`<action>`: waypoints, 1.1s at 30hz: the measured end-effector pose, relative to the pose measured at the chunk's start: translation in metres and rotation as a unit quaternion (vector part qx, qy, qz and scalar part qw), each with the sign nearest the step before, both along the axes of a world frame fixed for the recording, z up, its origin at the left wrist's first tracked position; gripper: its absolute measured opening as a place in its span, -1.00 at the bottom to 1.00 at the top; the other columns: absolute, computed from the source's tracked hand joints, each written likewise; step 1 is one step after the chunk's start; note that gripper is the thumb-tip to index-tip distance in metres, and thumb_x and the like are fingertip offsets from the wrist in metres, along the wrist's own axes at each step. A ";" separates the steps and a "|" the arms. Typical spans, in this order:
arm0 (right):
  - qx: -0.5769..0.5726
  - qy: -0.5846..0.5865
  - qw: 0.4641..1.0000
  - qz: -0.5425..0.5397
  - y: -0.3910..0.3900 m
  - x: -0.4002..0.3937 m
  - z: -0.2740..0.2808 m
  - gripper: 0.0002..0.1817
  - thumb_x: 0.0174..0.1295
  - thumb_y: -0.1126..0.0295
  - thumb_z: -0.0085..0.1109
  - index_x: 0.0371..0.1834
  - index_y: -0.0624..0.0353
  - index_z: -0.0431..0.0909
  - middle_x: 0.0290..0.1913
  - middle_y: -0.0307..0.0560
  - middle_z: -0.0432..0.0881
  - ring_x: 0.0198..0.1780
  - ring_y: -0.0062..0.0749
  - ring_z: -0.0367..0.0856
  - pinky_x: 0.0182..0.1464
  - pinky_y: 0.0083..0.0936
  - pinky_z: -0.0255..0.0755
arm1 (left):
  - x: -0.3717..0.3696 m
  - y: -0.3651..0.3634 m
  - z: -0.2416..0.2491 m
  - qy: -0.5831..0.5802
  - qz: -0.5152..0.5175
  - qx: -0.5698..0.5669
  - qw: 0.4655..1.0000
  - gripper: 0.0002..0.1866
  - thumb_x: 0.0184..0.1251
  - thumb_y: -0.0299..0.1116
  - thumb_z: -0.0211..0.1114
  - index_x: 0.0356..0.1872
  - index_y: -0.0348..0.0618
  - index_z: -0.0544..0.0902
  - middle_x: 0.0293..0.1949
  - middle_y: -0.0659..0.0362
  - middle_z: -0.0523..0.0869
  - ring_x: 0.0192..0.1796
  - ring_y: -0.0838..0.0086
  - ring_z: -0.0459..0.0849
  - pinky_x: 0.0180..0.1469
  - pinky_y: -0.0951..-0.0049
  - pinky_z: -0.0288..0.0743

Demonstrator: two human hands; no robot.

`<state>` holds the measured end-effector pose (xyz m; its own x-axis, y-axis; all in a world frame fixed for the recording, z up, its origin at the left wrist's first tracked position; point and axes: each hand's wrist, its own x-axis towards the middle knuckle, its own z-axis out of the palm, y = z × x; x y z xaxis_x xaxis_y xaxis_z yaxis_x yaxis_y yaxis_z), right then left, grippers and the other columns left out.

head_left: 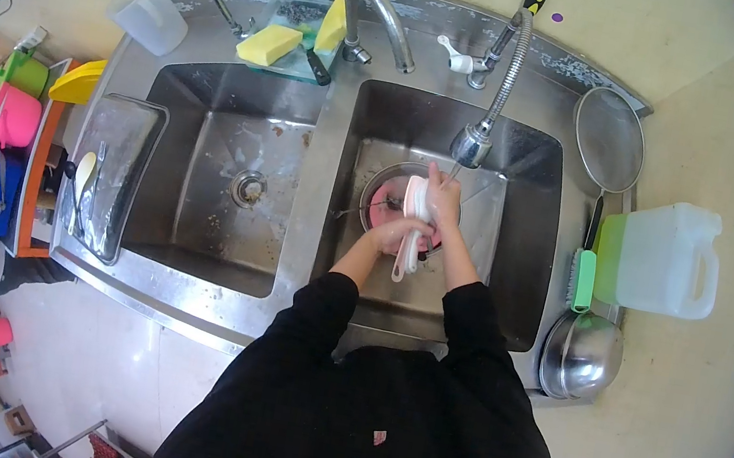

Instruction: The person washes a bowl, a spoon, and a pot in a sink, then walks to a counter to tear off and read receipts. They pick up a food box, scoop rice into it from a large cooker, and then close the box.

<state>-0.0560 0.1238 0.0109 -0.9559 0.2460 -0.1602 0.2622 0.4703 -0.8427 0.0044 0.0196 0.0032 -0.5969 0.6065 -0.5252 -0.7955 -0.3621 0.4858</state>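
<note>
Seen from the two hands, a shiny metal spray head on a bendy hose point(471, 147) hangs close by at 1 o'clock, over the steel sink they work in point(518, 264). A bent steel tap point(386, 11) is at 11. At 10 are yellow block sponges point(269, 46) and, farther off, a cloudy white plastic jug point(149, 13). A second steel sink point(203, 163) with crumbs in it is at 9. A round wire sieve point(608, 138) is at 2, a green brush point(583, 280) and a big plastic can with green liquid point(658, 258) at 3, and shiny metal bowls point(582, 357) at 4.

The long white and pink tool point(417, 197) is in the hands, above a round pink thing point(378, 217) in the sink. Its top is white with pink; its handle end is pale pink with a hole. I can't tell if it is one tool or two. The right hand point(443, 199) curls its fingers around the white part. The left hand point(398, 234) wraps the handle lower down; its fingertips are partly hidden.
</note>
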 end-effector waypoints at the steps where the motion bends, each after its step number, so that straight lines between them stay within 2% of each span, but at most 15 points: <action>1: -0.070 -0.011 0.997 0.008 -0.001 0.006 0.010 -0.58 0.06 0.10 0.20 -0.34 0.35 0.52 -0.41 0.13 0.61 -0.47 -0.22 0.58 -0.39 -0.37 0.40 | -0.004 -0.011 -0.007 -0.017 -0.041 0.051 0.998 -0.82 0.06 -0.21 0.10 -0.46 -0.08 0.43 -0.72 0.33 0.35 -0.79 0.63 0.23 -0.76 0.59 0.15; 4: -0.396 -0.091 0.912 0.051 -0.004 0.022 0.024 -0.69 0.01 0.27 0.28 -0.33 0.33 0.53 -0.44 -0.07 0.61 -0.52 -0.44 0.53 -0.38 -0.52 0.42 | -0.018 -0.021 -0.006 -0.026 -0.091 0.110 0.989 -0.94 -0.11 -0.45 0.11 -0.54 -0.10 0.43 -0.73 0.32 0.34 -0.76 0.64 0.24 -0.71 0.54 0.19; 7: -0.451 -0.086 0.888 0.024 -0.005 0.026 0.035 -0.71 -0.02 0.36 0.29 -0.28 0.30 0.52 -0.38 -0.11 0.62 -0.44 -0.46 0.56 -0.32 -0.56 0.46 | -0.020 -0.016 0.003 0.018 -0.096 -0.033 0.995 -0.96 -0.13 -0.42 0.13 -0.60 -0.11 0.46 -0.71 0.28 0.41 -0.73 0.57 0.33 -0.69 0.51 0.19; 10: -0.307 0.033 0.951 -0.026 -0.005 0.021 0.019 -0.62 -0.04 0.43 0.28 -0.12 0.30 0.47 -0.26 -0.06 0.60 -0.27 -0.42 0.57 -0.21 -0.53 0.47 | -0.016 0.003 0.001 0.118 -0.031 -0.267 0.956 -0.94 -0.16 -0.39 0.15 -0.63 -0.12 0.50 -0.67 0.23 0.50 -0.70 0.49 0.39 -0.69 0.51 0.18; 12: -0.400 0.075 0.913 0.028 -0.007 0.023 0.034 -0.46 -0.03 0.41 0.24 0.08 0.22 0.34 -0.15 -0.05 0.52 -0.17 -0.38 0.52 -0.12 -0.52 0.44 | -0.018 0.007 -0.010 0.128 -0.045 -0.361 0.923 -0.92 -0.17 -0.37 0.16 -0.62 -0.13 0.52 -0.63 0.21 0.54 -0.67 0.46 0.43 -0.66 0.51 0.19; 14: -0.552 -0.013 0.831 0.064 -0.007 0.027 0.046 -0.40 -0.02 0.38 0.22 0.15 0.18 0.29 -0.12 -0.04 0.49 -0.17 -0.36 0.51 -0.09 -0.56 0.41 | -0.010 0.002 -0.005 -0.004 -0.109 -0.094 0.990 -0.86 -0.19 -0.31 0.19 -0.62 -0.15 0.51 -0.64 0.20 0.54 -0.66 0.51 0.41 -0.62 0.52 0.22; 16: -0.356 -0.009 0.933 0.043 0.006 0.013 -0.013 -0.55 -0.04 0.31 0.26 -0.07 0.22 0.42 -0.24 -0.05 0.51 -0.28 -0.42 0.49 -0.31 -0.57 0.43 | -0.012 0.015 -0.058 0.034 -0.108 -0.030 0.993 -0.76 -0.17 -0.23 0.20 -0.55 -0.22 0.55 -0.56 0.15 0.61 -0.57 0.40 0.53 -0.57 0.42 0.35; 17: -0.280 0.023 0.959 -0.042 -0.014 0.026 0.036 -0.74 -0.16 0.40 0.38 -0.42 0.22 0.51 -0.47 -0.19 0.53 -0.44 -0.49 0.48 -0.40 -0.54 0.38 | -0.014 0.022 -0.061 0.123 -0.055 -0.187 0.973 -0.71 -0.15 -0.21 0.19 -0.50 -0.26 0.57 -0.50 0.12 0.63 -0.50 0.35 0.57 -0.49 0.39 0.41; 18: -0.062 0.106 0.988 -0.090 -0.025 0.032 0.048 -0.72 -0.19 0.41 0.42 -0.48 0.21 0.48 -0.53 -0.24 0.52 -0.51 -0.52 0.46 -0.47 -0.54 0.37 | -0.009 0.017 -0.048 0.178 -0.018 -0.300 0.937 -0.67 -0.14 -0.21 0.19 -0.45 -0.31 0.58 -0.47 0.09 0.64 -0.44 0.30 0.59 -0.41 0.37 0.45; 20: 0.012 0.157 0.987 -0.035 -0.018 0.037 0.040 -0.64 -0.20 0.39 0.43 -0.32 0.23 0.51 -0.43 -0.18 0.54 -0.41 -0.53 0.49 -0.41 -0.53 0.42 | 0.001 0.012 0.003 0.234 0.029 -0.493 0.838 -0.60 -0.12 -0.20 0.19 -0.36 -0.41 0.59 -0.44 0.02 0.66 -0.34 0.19 0.64 -0.25 0.34 0.51; 24: -0.351 0.085 0.932 -0.029 -0.006 0.028 0.026 -0.58 -0.05 0.48 0.27 -0.06 0.23 0.44 -0.27 -0.08 0.54 -0.31 -0.49 0.50 -0.27 -0.52 0.45 | -0.026 0.014 -0.053 0.083 -0.198 -0.018 0.976 -0.75 -0.07 -0.30 0.18 -0.37 -0.25 0.56 -0.60 0.12 0.58 -0.60 0.39 0.56 -0.59 0.44 0.44; 26: -0.610 -0.094 0.787 0.015 0.005 0.031 0.034 -0.54 0.02 0.56 0.15 0.07 0.22 0.37 -0.18 -0.04 0.52 -0.25 -0.47 0.50 -0.20 -0.52 0.44 | -0.021 0.012 -0.054 0.049 -0.269 0.074 0.959 -0.78 -0.07 -0.32 0.19 -0.37 -0.20 0.54 -0.62 0.17 0.55 -0.66 0.48 0.53 -0.66 0.49 0.41; 27: -0.598 -0.121 0.788 0.087 0.017 0.025 0.015 -0.56 0.10 0.62 -0.01 0.11 0.22 0.32 -0.13 -0.05 0.50 -0.19 -0.43 0.49 -0.11 -0.52 0.41 | -0.008 0.009 -0.027 0.074 -0.224 -0.024 0.971 -0.79 -0.08 -0.32 0.19 -0.39 -0.19 0.54 -0.63 0.18 0.55 -0.65 0.49 0.52 -0.65 0.50 0.41; 30: -0.247 0.066 0.965 0.053 0.011 0.020 -0.013 -0.55 0.13 0.53 0.02 0.14 0.20 0.28 -0.19 -0.12 0.49 -0.21 -0.46 0.49 -0.19 -0.61 0.43 | 0.006 0.008 -0.017 0.217 0.002 -0.271 0.938 -0.84 -0.10 -0.33 0.21 -0.49 -0.19 0.55 -0.65 0.18 0.55 -0.63 0.45 0.55 -0.59 0.43 0.44; 33: -0.402 0.084 0.912 0.003 -0.004 0.029 0.036 -0.63 0.13 0.50 0.06 0.04 0.23 0.36 -0.23 -0.15 0.50 -0.22 -0.49 0.48 -0.24 -0.57 0.43 | -0.004 0.040 -0.093 0.396 0.209 -0.460 0.767 -0.83 -0.11 -0.32 0.19 -0.60 -0.23 0.56 -0.70 0.19 0.54 -0.65 0.41 0.55 -0.59 0.34 0.44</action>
